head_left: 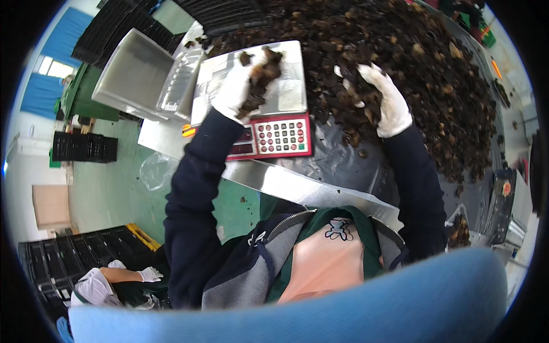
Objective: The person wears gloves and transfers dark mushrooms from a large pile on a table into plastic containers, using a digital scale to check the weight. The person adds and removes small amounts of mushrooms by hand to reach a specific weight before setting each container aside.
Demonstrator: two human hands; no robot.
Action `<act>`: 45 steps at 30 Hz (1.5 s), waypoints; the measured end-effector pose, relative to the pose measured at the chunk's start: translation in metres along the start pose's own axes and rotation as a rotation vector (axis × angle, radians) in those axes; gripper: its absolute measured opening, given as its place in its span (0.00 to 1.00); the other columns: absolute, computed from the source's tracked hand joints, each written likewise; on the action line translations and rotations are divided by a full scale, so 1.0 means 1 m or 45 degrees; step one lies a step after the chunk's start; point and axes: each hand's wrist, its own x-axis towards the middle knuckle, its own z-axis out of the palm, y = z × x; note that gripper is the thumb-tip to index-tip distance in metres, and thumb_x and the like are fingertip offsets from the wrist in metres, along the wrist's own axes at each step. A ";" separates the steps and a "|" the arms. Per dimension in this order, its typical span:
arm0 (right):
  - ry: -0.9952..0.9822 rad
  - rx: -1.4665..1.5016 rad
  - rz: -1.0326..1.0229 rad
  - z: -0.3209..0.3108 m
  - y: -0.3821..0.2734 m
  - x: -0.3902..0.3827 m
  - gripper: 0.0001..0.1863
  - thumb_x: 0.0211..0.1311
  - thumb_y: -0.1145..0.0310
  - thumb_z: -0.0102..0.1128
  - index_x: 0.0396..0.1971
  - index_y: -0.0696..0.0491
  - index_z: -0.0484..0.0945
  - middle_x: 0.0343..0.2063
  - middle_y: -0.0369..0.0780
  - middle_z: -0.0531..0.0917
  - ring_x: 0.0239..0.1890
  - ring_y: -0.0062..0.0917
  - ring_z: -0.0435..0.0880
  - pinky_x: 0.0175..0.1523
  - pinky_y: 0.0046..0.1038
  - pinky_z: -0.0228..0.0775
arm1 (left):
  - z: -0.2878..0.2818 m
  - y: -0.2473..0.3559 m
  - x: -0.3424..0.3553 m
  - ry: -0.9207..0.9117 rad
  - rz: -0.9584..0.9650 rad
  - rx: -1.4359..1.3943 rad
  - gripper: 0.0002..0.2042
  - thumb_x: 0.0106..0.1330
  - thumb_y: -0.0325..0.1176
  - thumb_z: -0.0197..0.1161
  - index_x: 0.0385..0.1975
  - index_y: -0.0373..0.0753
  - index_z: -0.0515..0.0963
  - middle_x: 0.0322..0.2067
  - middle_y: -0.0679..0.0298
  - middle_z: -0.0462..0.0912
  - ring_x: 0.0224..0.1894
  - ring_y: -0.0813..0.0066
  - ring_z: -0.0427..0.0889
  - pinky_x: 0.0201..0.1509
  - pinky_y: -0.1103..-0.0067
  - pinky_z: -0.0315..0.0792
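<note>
My left hand [231, 91], in a white glove, holds a clump of dark brown, fungus-like pieces [263, 77] over the steel platform [291, 74] of a weighing scale with a red keypad base [280, 137]; its fingertips are partly hidden by the clump. My right hand [383, 100], also gloved, is in the large heap of similar pieces [434, 86] right of the scale, its fingers curled around some of them. A yellow-handled tool [189, 130] lies at the scale's lower left, partly hidden by my left sleeve.
Clear plastic tubs [128, 74] stand left of the scale, with black crates [103, 31] behind. The steel table edge [297, 183] runs in front of me. A plastic bag [154, 171] is at the left. Another person's gloved hand [150, 274] is at lower left, near stacked crates [74, 251].
</note>
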 end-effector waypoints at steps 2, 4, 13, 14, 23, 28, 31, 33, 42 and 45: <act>-0.163 -0.250 0.029 0.047 -0.006 0.032 0.15 0.70 0.61 0.61 0.49 0.55 0.82 0.36 0.32 0.86 0.35 0.15 0.84 0.42 0.20 0.75 | -0.036 0.028 0.008 -0.005 0.140 0.017 0.18 0.75 0.46 0.62 0.53 0.39 0.80 0.38 0.67 0.87 0.32 0.84 0.82 0.31 0.87 0.74; -0.379 -0.452 0.075 0.073 0.007 0.070 0.17 0.67 0.60 0.65 0.49 0.54 0.82 0.32 0.32 0.85 0.31 0.13 0.81 0.38 0.20 0.74 | -0.048 0.042 0.010 0.192 0.296 0.037 0.16 0.73 0.46 0.64 0.49 0.40 0.81 0.34 0.66 0.86 0.30 0.86 0.80 0.28 0.90 0.69; -0.849 -1.904 -0.712 0.109 0.108 0.147 0.26 0.54 0.54 0.71 0.54 0.45 0.83 0.56 0.40 0.81 0.57 0.36 0.76 0.65 0.38 0.66 | -0.109 -0.004 0.009 0.027 0.587 1.455 0.25 0.60 0.28 0.68 0.60 0.42 0.76 0.50 0.54 0.84 0.55 0.59 0.82 0.62 0.71 0.74; -0.837 -1.962 -0.843 0.104 0.112 0.145 0.28 0.52 0.54 0.71 0.54 0.45 0.82 0.58 0.39 0.80 0.58 0.38 0.75 0.67 0.40 0.64 | -0.116 -0.003 0.006 -0.068 0.554 1.452 0.30 0.58 0.29 0.70 0.64 0.40 0.72 0.56 0.50 0.81 0.58 0.55 0.80 0.66 0.70 0.71; -1.122 -1.656 -0.842 0.102 0.071 0.157 0.37 0.52 0.57 0.72 0.65 0.46 0.73 0.65 0.43 0.75 0.65 0.42 0.72 0.71 0.42 0.63 | -0.118 0.049 -0.014 -0.397 0.286 1.206 0.46 0.56 0.35 0.76 0.75 0.38 0.58 0.69 0.51 0.67 0.73 0.59 0.65 0.77 0.71 0.58; -1.068 -1.514 -0.708 0.105 0.076 0.155 0.29 0.56 0.59 0.71 0.59 0.47 0.78 0.63 0.41 0.78 0.65 0.39 0.74 0.73 0.40 0.61 | -0.112 0.032 -0.009 -0.247 0.362 1.399 0.39 0.59 0.42 0.74 0.72 0.43 0.66 0.70 0.51 0.67 0.71 0.58 0.69 0.74 0.70 0.62; -0.992 -1.559 -0.755 0.103 0.093 0.149 0.25 0.59 0.60 0.69 0.57 0.47 0.79 0.61 0.41 0.79 0.65 0.38 0.74 0.71 0.39 0.63 | -0.110 0.021 -0.008 -0.195 0.428 1.514 0.36 0.62 0.41 0.72 0.70 0.43 0.68 0.69 0.52 0.69 0.70 0.59 0.70 0.74 0.71 0.63; -0.978 -1.597 -0.835 0.102 0.084 0.143 0.24 0.60 0.60 0.68 0.57 0.47 0.80 0.60 0.41 0.80 0.64 0.38 0.75 0.71 0.38 0.64 | -0.110 0.028 -0.017 -0.174 0.314 1.140 0.33 0.65 0.40 0.70 0.70 0.43 0.69 0.68 0.52 0.71 0.70 0.60 0.70 0.74 0.70 0.63; -0.376 -1.795 -0.929 0.061 0.035 0.059 0.21 0.57 0.67 0.73 0.52 0.49 0.85 0.58 0.41 0.82 0.59 0.34 0.80 0.65 0.34 0.71 | -0.143 0.042 -0.041 0.060 0.459 0.657 0.28 0.72 0.32 0.65 0.71 0.37 0.67 0.66 0.55 0.72 0.66 0.68 0.73 0.67 0.74 0.70; -0.124 -2.047 -0.733 0.013 0.027 0.010 0.26 0.57 0.67 0.73 0.57 0.49 0.82 0.60 0.42 0.80 0.62 0.37 0.78 0.67 0.36 0.69 | -0.166 0.048 -0.054 0.263 0.384 0.770 0.27 0.73 0.33 0.65 0.69 0.36 0.68 0.64 0.55 0.76 0.56 0.76 0.79 0.49 0.82 0.79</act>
